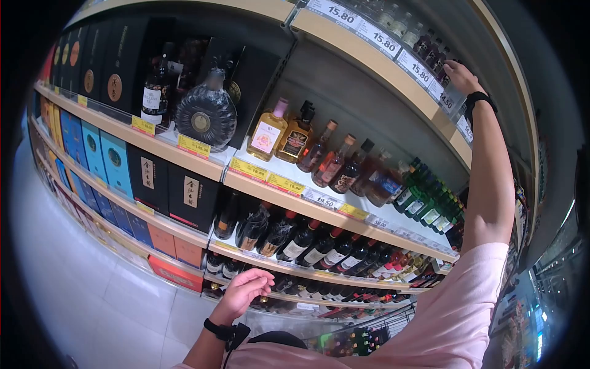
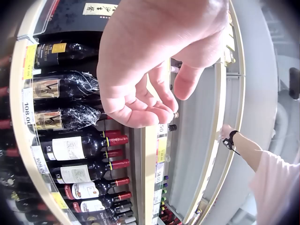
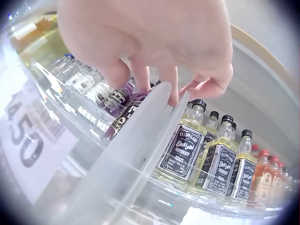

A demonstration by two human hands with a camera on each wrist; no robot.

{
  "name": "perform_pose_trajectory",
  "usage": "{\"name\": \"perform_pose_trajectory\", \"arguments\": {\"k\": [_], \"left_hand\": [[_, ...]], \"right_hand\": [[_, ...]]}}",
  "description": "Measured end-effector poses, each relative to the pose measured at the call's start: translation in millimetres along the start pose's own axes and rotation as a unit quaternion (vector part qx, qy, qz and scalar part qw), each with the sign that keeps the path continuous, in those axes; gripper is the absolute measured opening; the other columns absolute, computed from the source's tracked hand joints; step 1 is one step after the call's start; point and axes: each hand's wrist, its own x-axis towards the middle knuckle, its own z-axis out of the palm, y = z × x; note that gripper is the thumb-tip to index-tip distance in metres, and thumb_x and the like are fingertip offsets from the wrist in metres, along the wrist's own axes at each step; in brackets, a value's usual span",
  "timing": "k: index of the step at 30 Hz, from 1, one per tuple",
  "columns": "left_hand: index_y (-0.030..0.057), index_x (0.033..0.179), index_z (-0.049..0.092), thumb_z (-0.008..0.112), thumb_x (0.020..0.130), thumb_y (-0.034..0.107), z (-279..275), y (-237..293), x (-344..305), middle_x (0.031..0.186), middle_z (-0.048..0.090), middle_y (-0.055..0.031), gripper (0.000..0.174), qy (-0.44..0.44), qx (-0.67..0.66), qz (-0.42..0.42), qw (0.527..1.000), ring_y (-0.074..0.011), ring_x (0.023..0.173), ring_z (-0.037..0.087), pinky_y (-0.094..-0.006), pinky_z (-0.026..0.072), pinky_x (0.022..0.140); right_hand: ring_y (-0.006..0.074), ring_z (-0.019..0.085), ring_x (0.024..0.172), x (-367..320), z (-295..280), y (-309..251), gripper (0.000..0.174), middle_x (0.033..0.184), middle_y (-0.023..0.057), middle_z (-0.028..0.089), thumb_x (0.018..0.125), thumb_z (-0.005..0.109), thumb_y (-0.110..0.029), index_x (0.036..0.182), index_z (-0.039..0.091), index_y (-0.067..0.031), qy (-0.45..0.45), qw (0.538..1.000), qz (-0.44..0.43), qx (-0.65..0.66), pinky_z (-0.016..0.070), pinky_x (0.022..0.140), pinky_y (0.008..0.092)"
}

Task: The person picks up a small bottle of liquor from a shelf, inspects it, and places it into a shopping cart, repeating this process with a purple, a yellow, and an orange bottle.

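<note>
The purple bottle (image 3: pixel 125 116) is standing beneath the right hand's (image 3: pixel 150 40) fingertips; whether that grip is clasping it, I cannot tell. The left hand (image 1: pixel 243 296) is curling loosely, empty.

Your pale pink short-sleeved top (image 1: pixel 458 307) fills the lower right; black bands (image 1: pixel 479 100) circle both wrists.

On the upper shelf (image 1: pixel 369 58), bottles (image 1: pixel 424 43) stand behind front-edge price tags (image 1: pixel 385 40); lower down, boxes (image 1: pixel 147 178) stand left of wine bottles (image 1: pixel 300 242).
</note>
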Motion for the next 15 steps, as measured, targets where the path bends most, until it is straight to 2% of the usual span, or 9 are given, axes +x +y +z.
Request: {"name": "perform_pose_trajectory", "arguments": {"k": [3, 6, 7, 9, 13, 15], "left_hand": [[-0.0029, 0.112, 0.06, 0.051, 0.098, 0.007, 3, 0, 1, 0.103, 0.065, -0.0121, 0.019, -0.006, -0.004, 0.001, 1.0, -0.0174, 0.09, 0.061, -0.0289, 0.0482, 0.082], [-0.0018, 0.113, 0.061, 0.053, 0.099, 0.008, 2, -2, 2, 0.103, 0.065, -0.0098, 0.02, -0.014, -0.007, 0.002, 1.0, -0.0141, 0.089, 0.06, -0.0267, 0.0483, 0.081], [-0.0012, 0.114, 0.062, 0.053, 0.099, 0.009, 1, -2, 2, 0.103, 0.065, -0.0086, 0.02, -0.017, -0.009, 0.002, 1.0, -0.0125, 0.089, 0.06, -0.0255, 0.0484, 0.08], [-0.0023, 0.113, 0.06, 0.052, 0.098, 0.008, 5, 0, 2, 0.102, 0.064, -0.0108, 0.019, -0.008, 0.006, 0.0, 1.0, -0.0158, 0.09, 0.061, -0.0278, 0.0483, 0.081], [-0.0029, 0.112, 0.059, 0.052, 0.098, 0.008, 8, -1, 1, 0.102, 0.064, -0.0117, 0.019, -0.002, 0.027, -0.012, 1.0, -0.0175, 0.09, 0.061, -0.0292, 0.0483, 0.082], [-0.0028, 0.113, 0.061, 0.053, 0.098, 0.006, 9, -3, 1, 0.102, 0.064, -0.0101, 0.019, -0.008, 0.015, -0.013, 1.0, -0.0148, 0.089, 0.061, -0.0272, 0.0489, 0.08]], "right_hand": [[0.0288, 0.053, 0.127, 7, 4, 5, 0.042, 0.13, 0.0098, 0.063, 0.094, 0.054, -0.037, 0.132, 0.061, -0.0207, 0.05, 0.998, 0.012, 0.047, 0.0321, 0.111, 0.0448], [0.0285, 0.062, 0.113, 5, 0, 6, 0.034, 0.116, 0.0113, 0.069, 0.087, 0.066, -0.025, 0.12, 0.069, -0.0191, 0.093, 0.986, -0.008, 0.138, 0.045, 0.1, 0.0388], [0.0282, 0.064, 0.109, 2, -2, 5, 0.034, 0.112, 0.0114, 0.07, 0.084, 0.068, -0.023, 0.117, 0.071, -0.0186, 0.11, 0.984, -0.02, 0.138, 0.047, 0.097, 0.0375], [0.0277, 0.067, 0.101, -3, -3, 2, 0.034, 0.106, 0.0116, 0.071, 0.079, 0.073, -0.018, 0.113, 0.073, -0.0176, 0.143, 0.979, -0.043, 0.136, 0.0509, 0.09, 0.0351], [0.0253, 0.067, 0.099, -13, -9, 0, 0.034, 0.103, 0.01, 0.072, 0.078, 0.074, -0.02, 0.112, 0.073, -0.0167, 0.215, 0.963, -0.04, 0.157, 0.0504, 0.089, 0.035], [0.0242, 0.067, 0.099, -18, -15, 0, 0.034, 0.101, 0.009, 0.072, 0.079, 0.074, -0.02, 0.113, 0.073, -0.0169, 0.256, 0.95, -0.04, 0.176, 0.0504, 0.089, 0.0349]]}}
